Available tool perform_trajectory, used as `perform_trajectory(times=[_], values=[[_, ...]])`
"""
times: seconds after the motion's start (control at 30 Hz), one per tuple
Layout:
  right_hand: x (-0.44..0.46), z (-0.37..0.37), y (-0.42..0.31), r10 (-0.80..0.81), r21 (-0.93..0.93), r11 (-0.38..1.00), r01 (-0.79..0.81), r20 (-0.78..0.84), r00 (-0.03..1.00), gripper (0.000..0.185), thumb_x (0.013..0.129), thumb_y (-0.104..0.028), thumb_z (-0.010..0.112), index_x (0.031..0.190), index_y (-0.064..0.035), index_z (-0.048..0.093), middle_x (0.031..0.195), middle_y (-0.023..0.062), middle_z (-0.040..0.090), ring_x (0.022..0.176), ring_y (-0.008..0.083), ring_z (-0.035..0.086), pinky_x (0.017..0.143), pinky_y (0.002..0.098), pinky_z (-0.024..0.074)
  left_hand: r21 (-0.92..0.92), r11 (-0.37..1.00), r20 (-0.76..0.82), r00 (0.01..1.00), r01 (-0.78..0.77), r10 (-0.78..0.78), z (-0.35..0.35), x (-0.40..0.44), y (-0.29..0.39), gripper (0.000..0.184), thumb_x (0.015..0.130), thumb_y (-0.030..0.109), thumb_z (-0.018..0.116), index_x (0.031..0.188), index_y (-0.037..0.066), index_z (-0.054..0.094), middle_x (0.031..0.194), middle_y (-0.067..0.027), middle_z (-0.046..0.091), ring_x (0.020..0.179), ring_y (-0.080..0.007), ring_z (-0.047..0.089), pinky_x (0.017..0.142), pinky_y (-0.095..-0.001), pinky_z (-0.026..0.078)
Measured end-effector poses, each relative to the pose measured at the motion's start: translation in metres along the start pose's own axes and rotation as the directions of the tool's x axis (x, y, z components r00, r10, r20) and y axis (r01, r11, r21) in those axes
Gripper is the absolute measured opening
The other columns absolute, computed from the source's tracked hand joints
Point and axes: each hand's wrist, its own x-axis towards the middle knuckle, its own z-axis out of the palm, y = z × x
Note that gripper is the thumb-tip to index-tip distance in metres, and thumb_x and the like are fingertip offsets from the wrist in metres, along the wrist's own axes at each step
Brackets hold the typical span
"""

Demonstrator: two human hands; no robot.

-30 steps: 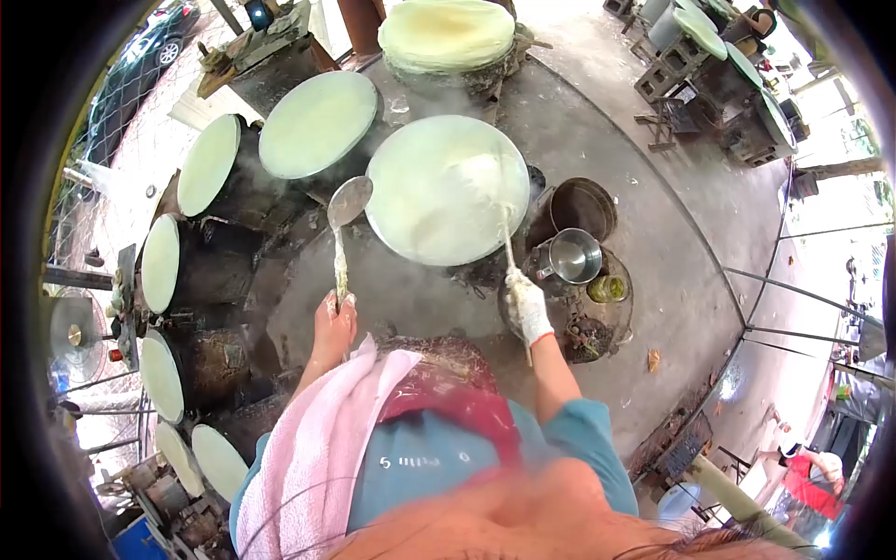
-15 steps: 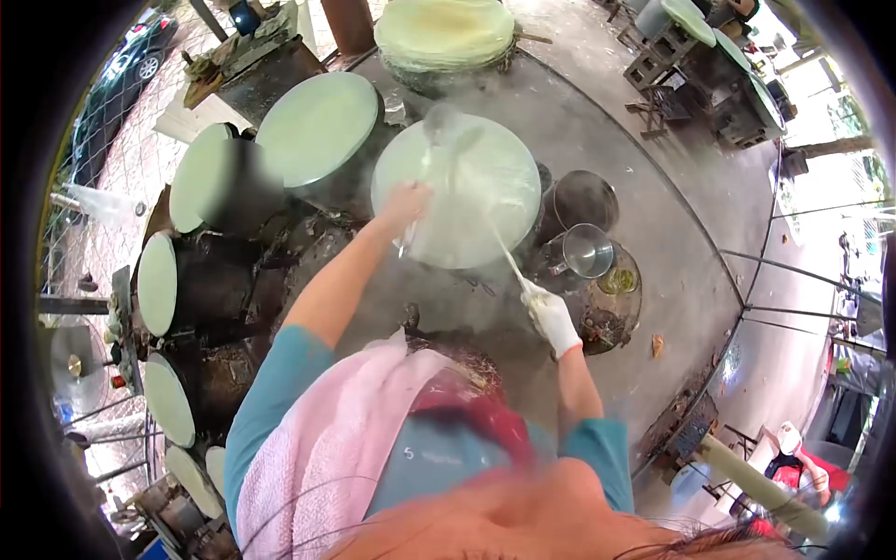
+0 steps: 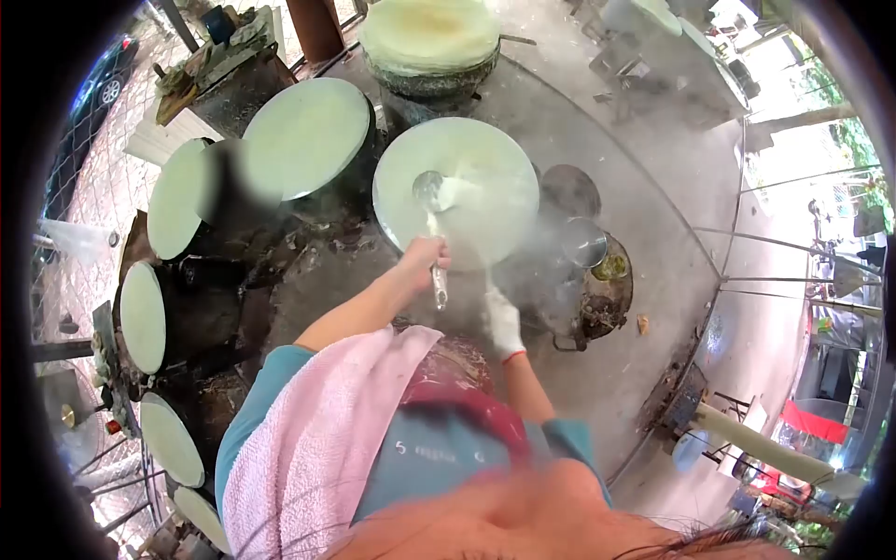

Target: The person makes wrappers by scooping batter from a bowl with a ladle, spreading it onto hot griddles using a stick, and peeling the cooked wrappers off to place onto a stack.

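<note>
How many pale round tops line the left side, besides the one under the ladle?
5: first top, upper left; second top, left of it; then downward, third top, fourth top and, lowest, fifth top. More may be hidden.

Single short line of white print (image 3: pixel 439 455) seen across front of teal shirt (image 3: pixel 385 499). At left end, one character made out, shaped like "5"; "S" could equally be read. At right end, small round character seen, like "0" or "o"; which of two cannot be told. Between them, row of close-set marks shown, too small and blurred to be read as word or number.
</note>
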Motion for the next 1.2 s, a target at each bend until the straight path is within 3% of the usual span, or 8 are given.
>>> perform_trajectory(times=[0.17,0.23,0.37,0.57,0.6,0.67,0.77,1.2], values=[[-0.026,0.026,-0.035,0.151,0.046,0.984,-0.174,0.309,0.939,0.026,0.093,-0.037,0.059,0.105,-0.0153,0.065,0.07,-0.0049,0.055,0.05,0.0039,0.044,0.042,0.0198,0.0305,-0.407,0.906,0.329,0.944,0.113,0.03,-0.023,0.008,0.004,0.011,0.095,0.009,0.045,0.085,0.004,0.043,0.063,0.002,0.04,0.049,-0.0062,0.037,0.045,-0.0251,0.034],[-0.016,0.006,-0.049,-0.042,0.064,0.997,0.036,0.094,0.995,0.015,0.092,-0.034,0.061,0.095,-0.0194,0.064,0.061,-0.0079,0.049,0.041,0.0027,0.038,0.035,0.0192,0.0274,-0.56,0.736,0.693,0.702,0.38,0.164,-0.075,-0.014,0.027,0.014,0.097,0.014,0.043,0.087,0.005,0.045,0.06,0.0077,0.039,0.041,-0.0011,0.033,0.042,-0.022,0.03],[0.021,-0.048,-0.04,0.075,-0.08,0.995,-0.067,0.106,0.992,0.022,0.09,-0.025,0.064,0.109,-0.0139,0.066,0.065,-0.0082,0.053,0.042,0.0013,0.039,0.037,0.0182,0.0278,-0.312,0.946,0.578,0.773,-0.085,0.26,-0.08,-0.094,0.013,0.025,0.1,0.021,0.038,0.1,-0.001,0.049,0.057,0.0079,0.036,0.036,0.0003,0.032,0.039,-0.0182,0.023],[-0.025,-0.068,-0.153,0.171,0.175,0.962,-0.208,0.206,0.964,0.028,0.08,-0.038,0.072,0.073,-0.0182,0.054,0.055,-0.006,0.041,0.042,0.0042,0.038,0.035,0.0213,0.0254,-0.614,0.787,0.522,0.777,0.056,0.352,-0.06,-0.15,0.013,0.03,0.102,0.017,0.031,0.101,-0.007,0.047,0.059,0.007,0.036,0.033,-0.0004,0.035,0.038,-0.0189,0.024],[-0.01,-0.108,-0.148,0.002,0.516,0.816,-0.26,0.448,0.894,0.025,0.08,-0.039,0.069,0.074,-0.0185,0.055,0.052,-0.0065,0.039,0.04,0.0065,0.036,0.035,0.0226,0.0253,-0.638,0.77,0.475,0.795,0.016,0.377,-0.062,-0.161,0.005,0.03,0.102,0.017,0.031,0.101,-0.008,0.047,0.059,0.0068,0.036,0.033,-0.0007,0.034,0.038,-0.019,0.024],[-0.018,-0.122,-0.203,-0.611,0.645,0.687,-0.334,0.762,0.212,0.018,0.084,-0.024,0.057,0.068,-0.0146,0.058,0.055,-0.002,0.047,0.04,0.0084,0.038,0.034,0.0234,0.0271,-0.672,0.738,0.372,0.831,-0.068,0.415,-0.069,-0.19,-0.011,0.03,0.101,0.017,0.031,0.101,-0.008,0.047,0.058,0.0063,0.036,0.032,-0.0013,0.034,0.037,-0.0192,0.024],[-0.096,-0.104,-0.25,-0.782,0.75,0.622,-0.223,0.584,-0.217,0.016,0.083,-0.023,0.058,0.069,-0.0142,0.058,0.056,-0.0019,0.048,0.041,0.008,0.039,0.035,0.0231,0.0283,-0.735,0.664,0.229,0.872,-0.137,0.433,-0.088,-0.236,-0.034,0.029,0.101,0.017,0.033,0.101,-0.008,0.048,0.058,0.0055,0.037,0.032,-0.0019,0.033,0.036,-0.0192,0.025],[-0.249,0.088,-0.226,-0.61,0.682,0.691,-0.237,0.375,-0.698,0.008,0.083,-0.017,0.06,0.076,-0.0121,0.058,0.06,-0.0014,0.051,0.044,0.0065,0.043,0.039,0.0217,0.0334,-0.75,0.356,-0.233,0.725,-0.558,0.648,-0.191,-0.373,-0.115,0.032,0.103,0.021,0.031,0.104,-0.006,0.048,0.058,0.0062,0.037,0.033,-0.0016,0.034,0.037,-0.02,0.026]])
